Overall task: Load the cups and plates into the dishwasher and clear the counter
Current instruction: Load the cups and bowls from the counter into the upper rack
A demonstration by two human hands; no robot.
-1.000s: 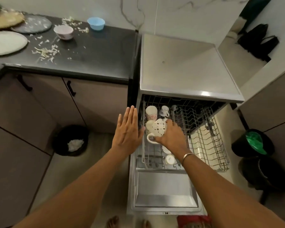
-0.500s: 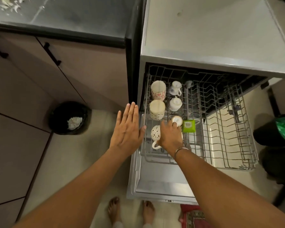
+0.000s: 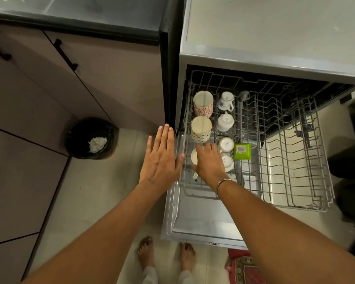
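Right hand (image 3: 208, 160) has dropped over the white cup (image 3: 194, 157), seating it front-left in the dishwasher rack (image 3: 295, 203); cups look nearly done, plates not started.

Its fingers bend over the cup's top with the thumb on the near side, holding it. Left hand (image 3: 162, 158) is flat, fingers straight and together, holding nothing, thumb at the rack's left wire. Six are racked already: two tall mugs (image 3: 203, 103), four small cups (image 3: 225, 121), with a green box (image 3: 241, 151) beside them. I see no plates in the rack. A second ago the counter (image 3: 80, 15) had plates, bowls and scraps, so I judge most work is left. The dishwasher door (image 3: 203, 218) is down over pale tiles, with a black bin (image 3: 78, 140) by the cabinets and a red rug (image 3: 242, 267) near the bare feet.
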